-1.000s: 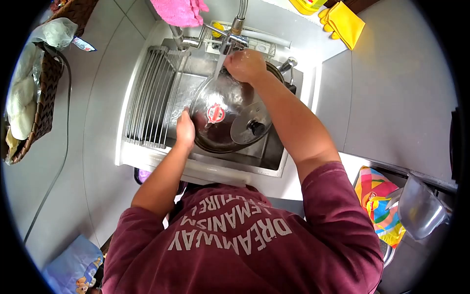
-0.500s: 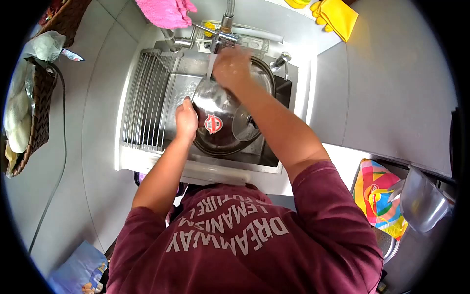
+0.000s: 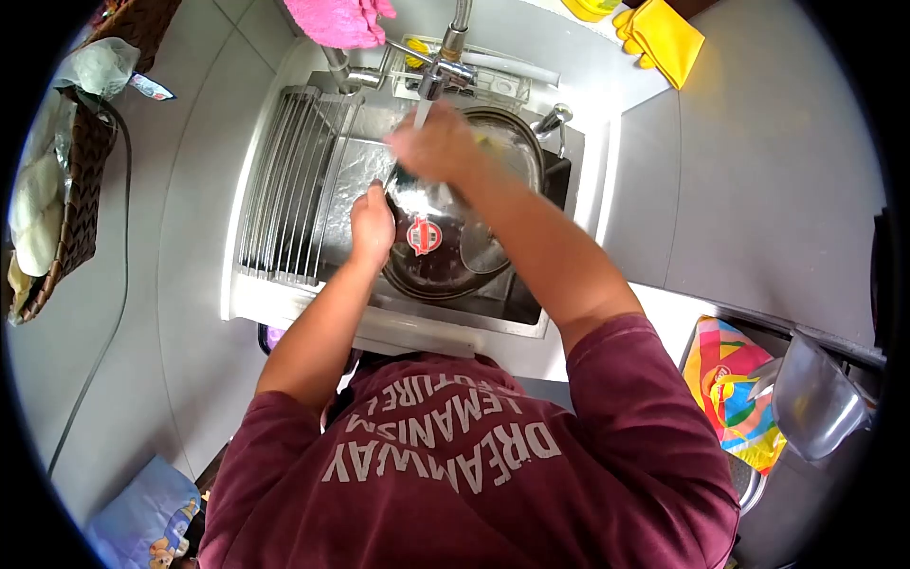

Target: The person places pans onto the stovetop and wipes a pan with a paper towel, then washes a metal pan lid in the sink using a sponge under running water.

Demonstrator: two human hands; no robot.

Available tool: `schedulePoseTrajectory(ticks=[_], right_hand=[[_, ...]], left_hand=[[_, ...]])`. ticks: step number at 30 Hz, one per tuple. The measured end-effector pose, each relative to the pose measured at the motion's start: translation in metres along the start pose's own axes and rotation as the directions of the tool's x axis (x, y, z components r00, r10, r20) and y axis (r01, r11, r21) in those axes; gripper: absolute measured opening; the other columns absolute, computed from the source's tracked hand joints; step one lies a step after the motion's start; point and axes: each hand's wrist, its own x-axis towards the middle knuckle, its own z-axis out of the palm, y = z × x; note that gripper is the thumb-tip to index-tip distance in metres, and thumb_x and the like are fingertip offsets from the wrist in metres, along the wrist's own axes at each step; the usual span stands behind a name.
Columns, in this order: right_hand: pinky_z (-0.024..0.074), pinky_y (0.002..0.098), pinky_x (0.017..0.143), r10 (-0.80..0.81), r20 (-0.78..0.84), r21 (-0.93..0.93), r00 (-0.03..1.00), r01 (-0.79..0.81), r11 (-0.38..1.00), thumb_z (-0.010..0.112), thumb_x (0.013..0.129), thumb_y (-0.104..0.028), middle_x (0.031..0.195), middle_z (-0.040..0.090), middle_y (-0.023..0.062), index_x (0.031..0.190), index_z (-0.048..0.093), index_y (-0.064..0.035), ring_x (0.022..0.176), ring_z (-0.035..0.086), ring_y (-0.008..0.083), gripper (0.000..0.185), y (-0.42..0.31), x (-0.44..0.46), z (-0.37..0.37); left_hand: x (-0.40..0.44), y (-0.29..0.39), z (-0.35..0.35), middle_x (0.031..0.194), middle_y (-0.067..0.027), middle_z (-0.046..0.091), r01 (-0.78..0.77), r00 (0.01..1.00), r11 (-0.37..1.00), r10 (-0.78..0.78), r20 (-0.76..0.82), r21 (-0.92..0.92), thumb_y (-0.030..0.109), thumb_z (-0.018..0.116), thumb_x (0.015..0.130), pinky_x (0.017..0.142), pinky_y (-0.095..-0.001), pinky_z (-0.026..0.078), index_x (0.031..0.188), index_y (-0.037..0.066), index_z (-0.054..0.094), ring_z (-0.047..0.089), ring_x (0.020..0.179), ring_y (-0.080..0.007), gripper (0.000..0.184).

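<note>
A large round pot lid (image 3: 445,270), see-through with a metal rim, a knob and a red-and-white sticker (image 3: 424,236), is held tilted in the sink. My left hand (image 3: 373,225) grips its left edge, thumb up. My right hand (image 3: 436,142) is over the lid's upper part, in the water from the tap (image 3: 432,85). That hand is smeared by motion, so its fingers and anything in them cannot be made out. My right forearm covers part of the lid's right side.
A metal rack (image 3: 296,190) lies over the sink's left side. A pink cloth (image 3: 343,21) hangs near the tap. Yellow gloves (image 3: 664,40) lie at the back right, a basket (image 3: 81,185) stands left, and a grey bowl (image 3: 820,394) and a colourful bag (image 3: 725,389) are at right.
My right hand has moved a little down and left across the lid under the running water. My left hand keeps its hold on the edge. The whole view has shifted slightly.
</note>
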Motion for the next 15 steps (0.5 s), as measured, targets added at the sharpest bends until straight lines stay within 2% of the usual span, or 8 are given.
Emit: schedulePoseTrajectory(ticks=[1, 4, 5, 8, 9, 11, 13, 15], right_hand=[[0.0498, 0.0455, 0.071, 0.057, -0.104, -0.057, 0.993, -0.064, 0.996, 0.058, 0.075, -0.019, 0.068, 0.060, 0.0069, 0.073, 0.060, -0.0139, 0.071, 0.064, 0.0239, 0.006, 0.025, 0.000, 0.030], [0.0501, 0.0422, 0.066, 0.044, -0.052, -0.136, 0.998, -0.050, 0.989, 0.056, 0.076, -0.020, 0.064, 0.060, 0.0059, 0.076, 0.059, -0.0141, 0.062, 0.063, 0.0238, 0.007, 0.031, -0.002, 0.024], [0.0504, 0.0407, 0.063, 0.015, -0.193, 0.003, 0.981, -0.015, 1.000, 0.056, 0.077, -0.022, 0.066, 0.061, 0.0051, 0.072, 0.059, -0.0152, 0.064, 0.063, 0.0251, 0.010, 0.010, 0.001, 0.047], [0.0517, 0.0421, 0.059, -0.323, -0.173, 0.015, 0.930, 0.331, 0.944, 0.054, 0.079, -0.022, 0.066, 0.061, 0.0066, 0.068, 0.060, -0.0150, 0.065, 0.063, 0.0276, 0.015, -0.004, 0.009, 0.012], [0.0519, 0.0441, 0.063, 0.046, 0.043, 0.106, 0.998, -0.050, 0.993, 0.052, 0.081, -0.024, 0.071, 0.064, 0.0109, 0.068, 0.064, -0.0145, 0.073, 0.065, 0.0281, 0.020, 0.002, 0.010, 0.000], [0.0489, 0.0450, 0.078, 0.290, 0.326, 0.145, 0.900, -0.351, 0.925, 0.032, 0.094, -0.045, 0.087, 0.067, 0.0194, 0.078, 0.070, -0.0065, 0.084, 0.064, 0.0365, 0.055, 0.055, 0.006, 0.015], [0.0487, 0.0450, 0.080, 0.600, 0.292, 0.357, 0.745, -0.667, 0.654, 0.032, 0.093, -0.043, 0.086, 0.066, 0.0201, 0.079, 0.068, -0.0033, 0.084, 0.063, 0.0381, 0.056, 0.079, -0.010, 0.018], [0.0487, 0.0459, 0.080, 0.570, 0.294, 0.293, 0.767, -0.640, 0.710, 0.031, 0.093, -0.043, 0.086, 0.066, 0.0210, 0.081, 0.068, -0.0018, 0.085, 0.063, 0.0387, 0.056, 0.070, -0.007, 0.002]], left_hand=[[-0.008, 0.011, -0.003, 0.053, -0.0036, 0.046, 0.012, 1.000, 1.000, -0.012, 0.010, -0.026, 0.031, 0.036, 0.096, 0.051, -0.0358, 0.036, 0.058, 0.001, 0.047, 0.042, 0.051, -0.0148, 0.050], [-0.015, 0.017, -0.004, 0.053, -0.0034, 0.045, -0.010, 1.000, 1.000, 0.010, -0.012, 0.010, 0.031, 0.036, 0.096, 0.051, -0.0351, 0.036, 0.058, 0.000, 0.047, 0.040, 0.049, -0.0146, 0.050], [-0.010, 0.007, -0.003, 0.054, -0.0028, 0.045, -0.063, 0.998, 0.998, 0.063, -0.028, 0.011, 0.031, 0.037, 0.096, 0.050, -0.0357, 0.036, 0.058, 0.000, 0.047, 0.039, 0.048, -0.0145, 0.050], [-0.002, 0.005, 0.002, 0.055, -0.0022, 0.046, -0.082, 0.995, 0.992, 0.075, -0.067, -0.094, 0.031, 0.037, 0.096, 0.051, -0.0348, 0.036, 0.059, 0.000, 0.047, 0.041, 0.050, -0.0142, 0.049], [0.000, 0.001, -0.004, 0.057, -0.0012, 0.048, -0.059, 0.998, 0.996, 0.057, -0.029, -0.071, 0.031, 0.039, 0.095, 0.051, -0.0325, 0.035, 0.061, 0.001, 0.050, 0.042, 0.052, -0.0127, 0.047], [-0.010, 0.003, -0.018, 0.057, -0.0011, 0.049, -0.035, 0.998, 0.994, 0.030, -0.046, -0.106, 0.030, 0.040, 0.095, 0.051, -0.0312, 0.035, 0.061, 0.001, 0.052, 0.043, 0.052, -0.0118, 0.046], [-0.024, 0.011, -0.026, 0.058, -0.0012, 0.051, -0.109, 0.988, 0.991, 0.099, -0.122, -0.082, 0.028, 0.041, 0.094, 0.049, -0.0302, 0.034, 0.062, 0.002, 0.055, 0.044, 0.050, -0.0111, 0.044], [-0.016, -0.007, -0.037, 0.065, -0.0049, 0.059, 0.001, 1.000, 0.974, -0.006, -0.023, -0.227, 0.028, 0.038, 0.094, 0.056, -0.0288, 0.042, 0.070, 0.000, 0.060, 0.053, 0.057, -0.0126, 0.044]])
